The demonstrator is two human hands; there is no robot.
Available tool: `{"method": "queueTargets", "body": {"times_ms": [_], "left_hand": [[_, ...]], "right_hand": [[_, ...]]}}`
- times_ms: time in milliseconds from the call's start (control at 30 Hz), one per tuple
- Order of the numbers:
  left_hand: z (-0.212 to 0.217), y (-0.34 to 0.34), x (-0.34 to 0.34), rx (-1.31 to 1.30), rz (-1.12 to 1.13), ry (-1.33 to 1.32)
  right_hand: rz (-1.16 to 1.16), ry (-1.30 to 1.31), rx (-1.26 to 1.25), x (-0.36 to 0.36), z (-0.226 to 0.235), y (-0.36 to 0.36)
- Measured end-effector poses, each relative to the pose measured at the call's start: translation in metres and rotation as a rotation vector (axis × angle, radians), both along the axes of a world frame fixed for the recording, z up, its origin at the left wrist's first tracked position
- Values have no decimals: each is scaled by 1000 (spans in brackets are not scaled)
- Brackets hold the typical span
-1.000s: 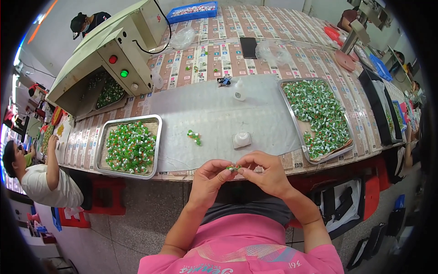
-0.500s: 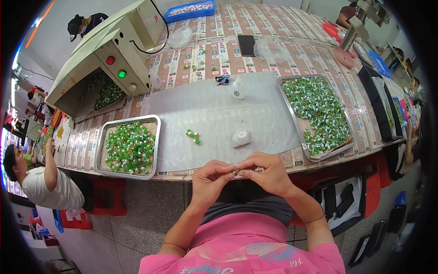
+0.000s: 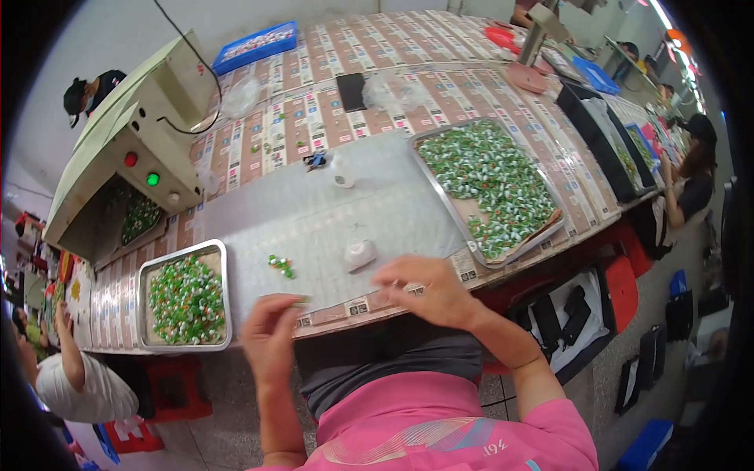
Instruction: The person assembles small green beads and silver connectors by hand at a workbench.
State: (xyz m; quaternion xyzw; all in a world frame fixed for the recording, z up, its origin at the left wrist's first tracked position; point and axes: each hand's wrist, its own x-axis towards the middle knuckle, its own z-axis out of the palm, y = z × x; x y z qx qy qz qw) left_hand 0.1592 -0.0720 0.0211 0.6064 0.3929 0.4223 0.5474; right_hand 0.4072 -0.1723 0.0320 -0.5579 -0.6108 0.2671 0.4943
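My left hand [image 3: 271,334] is at the table's front edge, thumb and fingertips pinched on a small green piece [image 3: 301,301]. Held apart from it, my right hand [image 3: 432,292] hovers over the edge, somewhat blurred, with its fingers spread and nothing visible in them. The nearest thing to it is a small whitish block [image 3: 360,255] on the pale sheet [image 3: 259,212]. A few green and white pieces [image 3: 281,267] lie on that sheet, beyond my left hand. To the left stands a metal tray [image 3: 225,286] heaped with green, white and orange pieces; a larger filled tray [image 3: 419,167] is at the right.
A white bottle [image 3: 342,171] and a small dark object [image 3: 315,160] stand farther back. A beige machine [image 3: 157,125] with lit buttons takes up the left. Behind are a black flat item [image 3: 351,92], plastic bags [image 3: 397,93] and a blue crate [image 3: 255,49]. Other people work nearby.
My hands have separated: the left moved left with the small green piece, and the right opened and lifted off. The whole view has turned and shifted toward the right.
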Motion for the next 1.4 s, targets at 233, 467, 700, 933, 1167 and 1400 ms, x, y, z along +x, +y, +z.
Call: {"method": "queueTargets", "body": {"times_ms": [233, 467, 700, 933, 1167, 1400], "left_hand": [[-2, 60, -111, 487, 461, 320], [15, 51, -135, 491, 646, 662], [25, 41, -110, 648, 590, 579], [2, 67, -128, 523, 175, 491], [-7, 107, -155, 615, 172, 541], [-15, 121, -153, 572, 61, 638]], "right_hand": [[-637, -603, 81, 137, -12, -23], [-496, -782, -115, 139, -13, -11], [-510, -363, -164, 98, -2, 1], [-297, 363, -273, -10, 13, 16], [-135, 565, -374, -105, 20, 24], [-66, 365, -334, -138, 29, 35]]}}
